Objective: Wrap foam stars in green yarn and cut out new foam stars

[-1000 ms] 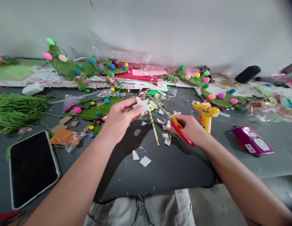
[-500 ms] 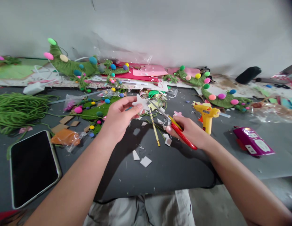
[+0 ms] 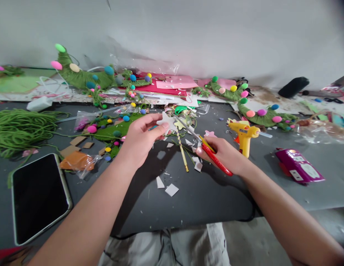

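Note:
My left hand (image 3: 140,138) pinches a white star-shaped foam cutout (image 3: 166,121) between thumb and fingers, held above the dark table (image 3: 211,195). My right hand (image 3: 226,155) grips red-handled scissors (image 3: 208,149); their blades point up-left and reach the star's right edge. A striped yellow stick (image 3: 182,151) lies on the table below the star. White foam scraps (image 3: 171,190) lie scattered under both hands.
A yellow glue gun (image 3: 243,135) stands right of my right hand, a purple packet (image 3: 299,167) farther right. A tablet (image 3: 39,197) lies at front left, a green cord bundle (image 3: 19,129) behind it. Green pom-pom wreath pieces (image 3: 83,77) and pink sheets (image 3: 174,83) line the back.
The star has turned slightly in my left hand and shifted a little up. The scissors have moved marginally toward it.

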The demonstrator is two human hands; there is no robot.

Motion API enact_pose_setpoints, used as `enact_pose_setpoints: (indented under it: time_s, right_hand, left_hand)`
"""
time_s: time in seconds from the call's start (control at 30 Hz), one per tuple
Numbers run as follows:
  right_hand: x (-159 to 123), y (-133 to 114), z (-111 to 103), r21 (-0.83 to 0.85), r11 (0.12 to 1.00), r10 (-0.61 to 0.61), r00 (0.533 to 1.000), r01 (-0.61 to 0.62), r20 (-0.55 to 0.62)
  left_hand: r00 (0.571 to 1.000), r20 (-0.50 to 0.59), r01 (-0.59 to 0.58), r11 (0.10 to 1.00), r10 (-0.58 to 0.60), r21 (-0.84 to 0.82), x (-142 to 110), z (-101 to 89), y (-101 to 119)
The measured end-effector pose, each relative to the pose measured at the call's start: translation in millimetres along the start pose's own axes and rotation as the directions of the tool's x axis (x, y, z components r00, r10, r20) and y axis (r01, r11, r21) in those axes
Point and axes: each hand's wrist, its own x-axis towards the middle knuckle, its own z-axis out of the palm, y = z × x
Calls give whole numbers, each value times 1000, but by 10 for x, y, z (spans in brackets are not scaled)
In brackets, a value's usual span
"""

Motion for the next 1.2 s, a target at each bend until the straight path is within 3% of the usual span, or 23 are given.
enact_pose_setpoints:
  time_s: [1.2]
  right_hand:
    - [17,56,15,-2,1000,15,1000,-15,-6]
  left_hand:
    - [1000,21,-1,999,0,54,-29,13,12]
